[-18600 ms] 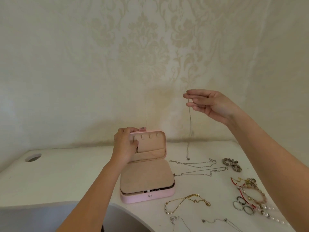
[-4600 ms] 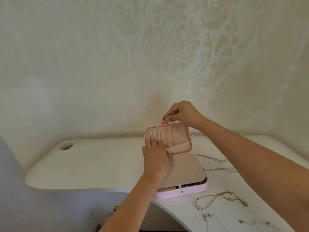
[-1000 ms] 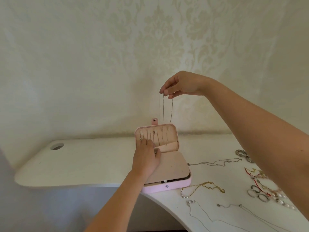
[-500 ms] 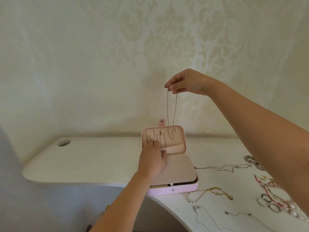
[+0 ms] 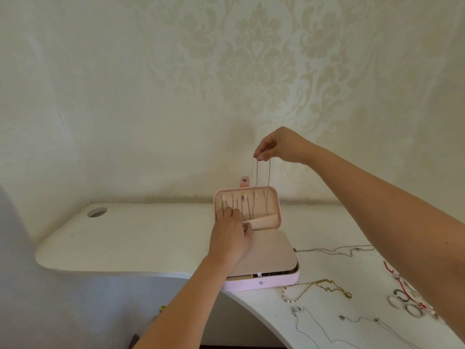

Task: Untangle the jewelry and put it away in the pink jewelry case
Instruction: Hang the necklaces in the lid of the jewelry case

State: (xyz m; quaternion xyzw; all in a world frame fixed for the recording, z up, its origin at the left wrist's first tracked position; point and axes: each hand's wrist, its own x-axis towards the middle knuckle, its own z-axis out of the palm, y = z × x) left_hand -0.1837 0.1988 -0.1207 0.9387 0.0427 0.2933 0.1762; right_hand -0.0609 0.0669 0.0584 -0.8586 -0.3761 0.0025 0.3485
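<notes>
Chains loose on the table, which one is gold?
The gold chain with pale beads at one end, beside the pink case's front corner; the others are thin and silver.

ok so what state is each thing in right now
pink jewelry case: open, lid upright
silver chain: hanging from right hand above the lid
right hand: pinching the chain
left hand: fingers flat against lid lining
gold necklace: loose on desk
rings: loose on desk

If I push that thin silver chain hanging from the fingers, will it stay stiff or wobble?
Probably wobble: the thin silver chain hangs limp in two strands pinched by the right hand, so it looks floppy. It seems light, and fine enough to tangle or snag.
</notes>
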